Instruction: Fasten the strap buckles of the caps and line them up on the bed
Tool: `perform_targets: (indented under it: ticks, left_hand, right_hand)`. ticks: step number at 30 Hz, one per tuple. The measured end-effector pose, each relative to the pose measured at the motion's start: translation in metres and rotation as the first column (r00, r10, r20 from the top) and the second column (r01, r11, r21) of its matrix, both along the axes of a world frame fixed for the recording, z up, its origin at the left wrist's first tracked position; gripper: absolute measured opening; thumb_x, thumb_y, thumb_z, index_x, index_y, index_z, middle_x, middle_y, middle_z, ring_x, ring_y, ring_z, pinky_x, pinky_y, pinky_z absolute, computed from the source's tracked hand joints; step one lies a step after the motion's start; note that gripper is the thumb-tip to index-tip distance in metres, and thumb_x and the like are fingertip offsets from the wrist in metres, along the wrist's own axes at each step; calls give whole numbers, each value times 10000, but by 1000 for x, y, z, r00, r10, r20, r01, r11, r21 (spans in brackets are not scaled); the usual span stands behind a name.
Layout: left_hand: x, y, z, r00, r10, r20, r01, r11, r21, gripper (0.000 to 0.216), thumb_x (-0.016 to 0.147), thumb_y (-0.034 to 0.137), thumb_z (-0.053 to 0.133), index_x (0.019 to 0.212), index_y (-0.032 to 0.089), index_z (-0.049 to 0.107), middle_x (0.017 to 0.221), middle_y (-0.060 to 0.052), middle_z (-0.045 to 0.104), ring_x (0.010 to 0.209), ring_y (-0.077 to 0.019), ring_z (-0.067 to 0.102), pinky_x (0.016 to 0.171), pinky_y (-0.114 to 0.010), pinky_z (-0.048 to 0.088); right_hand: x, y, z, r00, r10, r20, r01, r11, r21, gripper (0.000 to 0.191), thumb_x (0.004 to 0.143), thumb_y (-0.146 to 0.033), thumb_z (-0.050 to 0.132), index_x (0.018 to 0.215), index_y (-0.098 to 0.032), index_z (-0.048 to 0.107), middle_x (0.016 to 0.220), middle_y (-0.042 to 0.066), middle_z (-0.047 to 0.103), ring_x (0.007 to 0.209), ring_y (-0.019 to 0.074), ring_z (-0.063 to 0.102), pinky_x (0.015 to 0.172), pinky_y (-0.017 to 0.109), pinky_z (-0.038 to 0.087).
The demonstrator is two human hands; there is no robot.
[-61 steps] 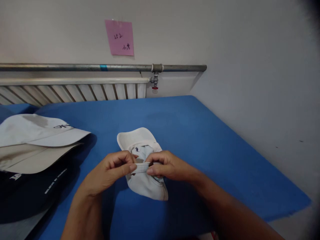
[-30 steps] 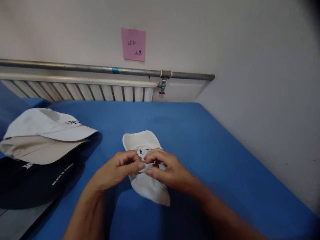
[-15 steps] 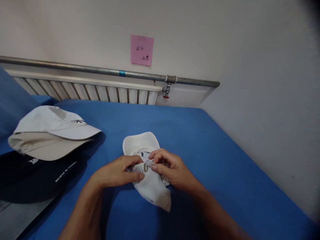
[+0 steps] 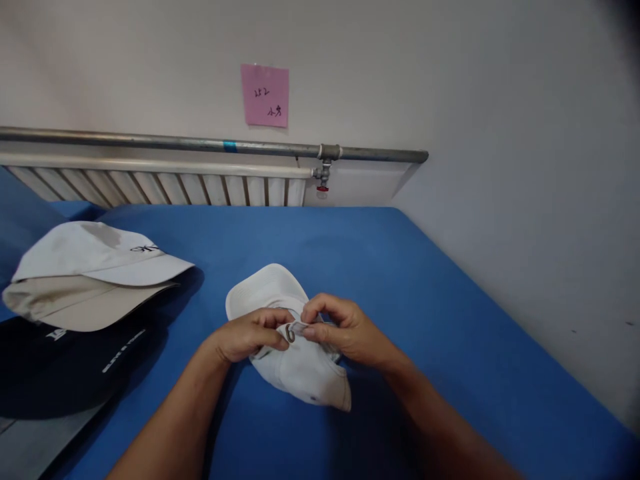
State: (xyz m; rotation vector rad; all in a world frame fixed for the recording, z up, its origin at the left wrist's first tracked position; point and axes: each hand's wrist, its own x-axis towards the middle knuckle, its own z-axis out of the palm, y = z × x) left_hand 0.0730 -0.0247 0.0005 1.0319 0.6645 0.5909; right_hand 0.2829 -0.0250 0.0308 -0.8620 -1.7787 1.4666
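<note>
While white cap (image 4: 300,367) lies upside down on blue worktop (image 4: 425,300), left hand (image 4: 247,340) and right hand (image 4: 345,333) both pinch its strap buckle (image 4: 291,331), steadying it; other caps (image 4: 85,280) stacked left.

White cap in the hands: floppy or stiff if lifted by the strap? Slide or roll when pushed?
The white cap has a crown that lies creased and collapsed, so it would probably sag if lifted by the strap pinched between left hand and right hand. Its brim keeps a curve, likely stiffer. On the blue cloth it should drag, not roll.
</note>
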Motion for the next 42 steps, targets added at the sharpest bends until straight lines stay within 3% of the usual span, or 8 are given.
perform_targets:
  ticks: [4, 8, 12, 17, 24, 31, 37, 42]
  left_hand:
    - [-3, -2, 0, 978, 128, 166, -107, 986, -128, 244, 649, 159, 713, 891, 124, 717, 807, -51, 686, 723, -134, 614, 700, -227, 458]
    - [-2, 1, -2, 958, 197, 211, -136, 952, -273, 214, 723, 208, 692, 907, 100, 707, 795, -64, 696, 718, -138, 644, 710, -238, 486]
    - [-1, 1, -3, 945, 246, 215, -156, 917, -366, 200, 687, 145, 706, 883, 102, 699, 754, -51, 703, 664, -126, 653, 686, -235, 499]
    - [-2, -3, 5, 941, 286, 179, -219, 922, -320, 278, 607, 68, 766, 872, 114, 692, 781, -47, 715, 690, -135, 671, 700, -237, 501]
    - [2, -9, 11, 939, 313, 146, -279, 936, -213, 316, 560, 55, 799, 841, 123, 672, 729, 1, 671, 640, -90, 635, 642, -192, 484]
    - [10, -14, 13, 932, 353, 81, -340, 930, -141, 328, 537, 59, 811, 817, 133, 658, 740, 23, 644, 611, -65, 607, 604, -172, 473]
    - [12, -14, 14, 923, 383, 21, -380, 920, -102, 334, 518, 56, 818, 797, 131, 650, 745, 27, 623, 633, -66, 590, 618, -186, 463]
    - [12, -15, 13, 923, 383, -16, -383, 920, -87, 339, 528, 76, 821, 806, 139, 638, 738, 29, 620, 651, -69, 574, 622, -189, 442]
  right_hand:
    - [-2, 1, -4, 1000, 1, 0, -1, 1000, 10, 139, 759, -316, 702, 807, -200, 640, 786, -7, 603, 766, 128, 535, 738, 263, 423]
    - [-4, 3, -8, 1000, -6, 1, 6, 1000, -13, 136, 771, -323, 688, 792, -196, 643, 762, -12, 591, 717, 118, 518, 681, 250, 407]
    - [-6, 3, -10, 999, -4, -38, 2, 999, -36, 123, 754, -301, 707, 798, -203, 647, 780, -13, 596, 739, 122, 527, 685, 252, 405]
    - [-9, 1, -5, 998, -68, -15, 68, 997, 43, 64, 735, -241, 701, 747, -206, 649, 782, -10, 608, 788, 139, 541, 773, 290, 398]
    - [-14, -4, -4, 993, -116, -9, 116, 992, 57, 63, 699, -176, 667, 683, -197, 610, 727, -22, 568, 722, 127, 512, 721, 280, 391]
    - [-14, -10, -1, 988, -143, 65, 123, 961, 249, 129, 654, -69, 571, 612, -189, 588, 663, -20, 558, 695, 127, 511, 651, 251, 407]
    - [-15, -12, 2, 975, -138, 173, 23, 839, 543, 160, 653, -45, 531, 596, -190, 565, 575, -34, 560, 643, 124, 486, 677, 270, 397]
    - [-17, -13, 2, 958, -178, 226, -22, 737, 675, 165, 665, -44, 503, 592, -188, 540, 562, -33, 556, 613, 120, 471, 717, 301, 390]
